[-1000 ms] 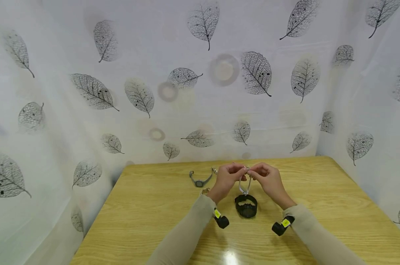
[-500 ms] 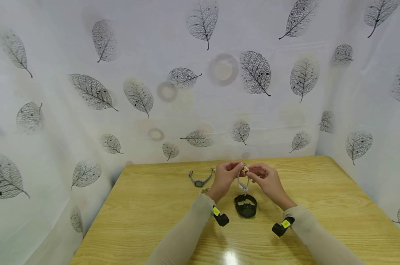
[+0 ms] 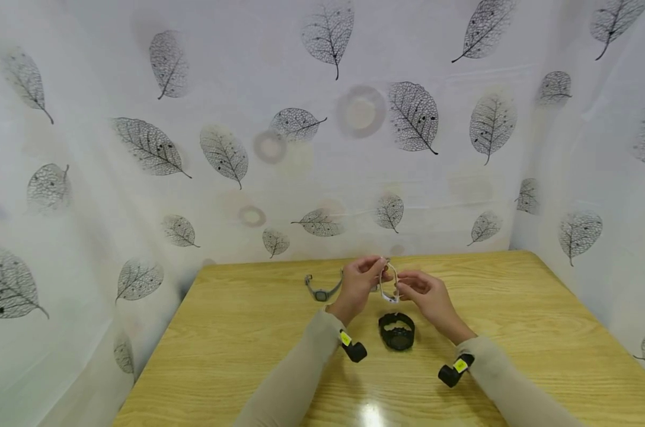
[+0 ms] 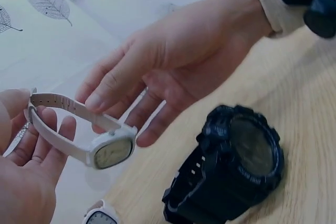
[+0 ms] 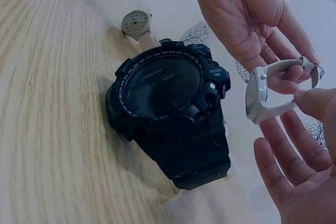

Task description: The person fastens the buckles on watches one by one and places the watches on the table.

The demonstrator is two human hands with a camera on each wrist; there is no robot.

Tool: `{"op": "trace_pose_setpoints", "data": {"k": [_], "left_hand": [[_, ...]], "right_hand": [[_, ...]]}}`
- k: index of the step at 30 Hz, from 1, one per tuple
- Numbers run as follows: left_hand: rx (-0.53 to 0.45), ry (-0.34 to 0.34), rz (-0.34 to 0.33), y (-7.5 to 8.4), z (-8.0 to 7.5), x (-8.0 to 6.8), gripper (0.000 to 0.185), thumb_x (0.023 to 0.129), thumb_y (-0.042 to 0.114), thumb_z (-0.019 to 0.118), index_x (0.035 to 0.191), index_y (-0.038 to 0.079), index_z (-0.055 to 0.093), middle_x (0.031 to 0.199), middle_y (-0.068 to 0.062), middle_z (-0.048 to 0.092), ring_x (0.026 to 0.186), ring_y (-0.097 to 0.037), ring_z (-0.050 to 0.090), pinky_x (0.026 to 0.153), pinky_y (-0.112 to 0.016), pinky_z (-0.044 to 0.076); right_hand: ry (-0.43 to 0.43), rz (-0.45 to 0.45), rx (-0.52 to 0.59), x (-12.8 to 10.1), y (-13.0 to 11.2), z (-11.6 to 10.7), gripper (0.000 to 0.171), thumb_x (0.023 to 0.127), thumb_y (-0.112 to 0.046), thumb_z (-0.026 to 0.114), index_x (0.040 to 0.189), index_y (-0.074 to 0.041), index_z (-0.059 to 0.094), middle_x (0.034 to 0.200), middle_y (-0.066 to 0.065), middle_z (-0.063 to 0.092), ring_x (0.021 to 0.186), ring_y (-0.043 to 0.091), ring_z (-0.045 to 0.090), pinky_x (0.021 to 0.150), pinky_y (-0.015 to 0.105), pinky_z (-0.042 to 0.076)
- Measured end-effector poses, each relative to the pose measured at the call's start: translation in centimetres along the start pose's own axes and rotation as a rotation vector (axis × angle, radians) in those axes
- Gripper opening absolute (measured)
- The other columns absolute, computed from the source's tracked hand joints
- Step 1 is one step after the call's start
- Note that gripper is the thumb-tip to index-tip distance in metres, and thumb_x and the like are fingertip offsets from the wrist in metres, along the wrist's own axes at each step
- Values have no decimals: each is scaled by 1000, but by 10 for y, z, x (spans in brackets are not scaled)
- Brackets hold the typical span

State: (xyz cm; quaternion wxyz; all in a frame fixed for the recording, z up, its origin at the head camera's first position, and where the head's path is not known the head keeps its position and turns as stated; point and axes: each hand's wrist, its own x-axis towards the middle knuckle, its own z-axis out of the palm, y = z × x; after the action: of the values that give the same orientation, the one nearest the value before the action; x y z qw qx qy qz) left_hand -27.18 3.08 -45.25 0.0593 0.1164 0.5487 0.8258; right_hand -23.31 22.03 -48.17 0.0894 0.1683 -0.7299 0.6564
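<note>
Both hands hold a small white watch (image 3: 389, 286) in the air above the wooden table (image 3: 237, 356). My left hand (image 3: 373, 274) pinches the strap ends (image 4: 32, 98) between thumb and curled fingers. The right hand (image 3: 408, 287) has its thumb (image 4: 94, 100) on the strap with its fingers spread beneath; the right wrist view shows that thumb (image 5: 315, 100) on the band beside the watch's case (image 5: 256, 95). A chunky black digital watch (image 3: 397, 332) lies on the table just below and nearer to me.
A grey watch (image 3: 322, 289) lies to the left of my hands. A small beige watch (image 5: 136, 23) sits on the table beyond the black one, hidden by my left hand in the head view. White leaf-print cloth (image 3: 141, 148) walls in the table's back and sides.
The white watch has risen and no longer hangs down toward the black watch. My left hand moved slightly up and away; my right hand dropped a little beneath the strap.
</note>
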Motion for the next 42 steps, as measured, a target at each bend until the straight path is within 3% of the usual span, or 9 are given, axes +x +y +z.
{"op": "trace_pose_setpoints", "data": {"k": [8, 15, 18, 22, 29, 35, 42], "left_hand": [[167, -31, -1, -2, 1, -5, 19, 95, 16, 76, 109, 3, 77, 96, -11, 76, 78, -18, 71, 83, -42, 62], [205, -53, -8, -8, -1, -5, 16, 95, 18, 77, 105, 4, 78, 93, -14, 74, 76, -20, 70, 84, -44, 62], [215, -50, 1, -8, -1, -5, 16, 95, 17, 77, 104, 4, 78, 95, -18, 74, 79, -26, 70, 83, -43, 62], [248, -27, 11, -8, 1, -5, 16, 94, 20, 78, 103, 8, 79, 93, -11, 75, 85, -34, 71, 81, -41, 62], [447, -56, 133, -9, 1, -3, 12, 93, 20, 79, 101, 11, 79, 91, -1, 75, 81, -21, 72, 78, -49, 62], [611, -57, 199, -13, 0, -2, 14, 95, 24, 77, 103, 13, 80, 91, 3, 75, 76, -8, 69, 69, -32, 61], [678, -73, 257, -16, 3, -1, 15, 95, 23, 76, 102, 9, 80, 91, 0, 76, 78, -4, 67, 71, -22, 58]], "right_hand": [[20, -19, -100, 1, -3, 0, 29, 101, -15, 69, 125, 0, 70, 111, 25, 72, 88, 30, 72, 78, 40, 62], [20, -13, -142, 0, -3, -1, 29, 101, -18, 69, 125, -3, 73, 109, 27, 72, 87, 28, 71, 76, 41, 62], [11, -9, -144, -1, -3, -1, 30, 101, -20, 69, 126, -6, 72, 111, 25, 72, 88, 28, 71, 78, 43, 62], [8, -13, -155, 3, -8, -6, 33, 102, -21, 67, 131, -4, 69, 115, 22, 71, 91, 26, 72, 79, 41, 62], [-32, -62, -297, 24, -31, -18, 33, 104, -22, 63, 134, -8, 67, 119, 19, 69, 92, 20, 70, 78, 38, 61], [-153, -60, -433, 35, -47, -20, 33, 101, -26, 69, 131, -13, 70, 123, 12, 67, 95, 27, 69, 76, 36, 59], [-201, -60, -477, 36, -48, -17, 24, 100, -22, 70, 122, -11, 74, 121, 10, 67, 92, 24, 65, 76, 39, 57]]}}
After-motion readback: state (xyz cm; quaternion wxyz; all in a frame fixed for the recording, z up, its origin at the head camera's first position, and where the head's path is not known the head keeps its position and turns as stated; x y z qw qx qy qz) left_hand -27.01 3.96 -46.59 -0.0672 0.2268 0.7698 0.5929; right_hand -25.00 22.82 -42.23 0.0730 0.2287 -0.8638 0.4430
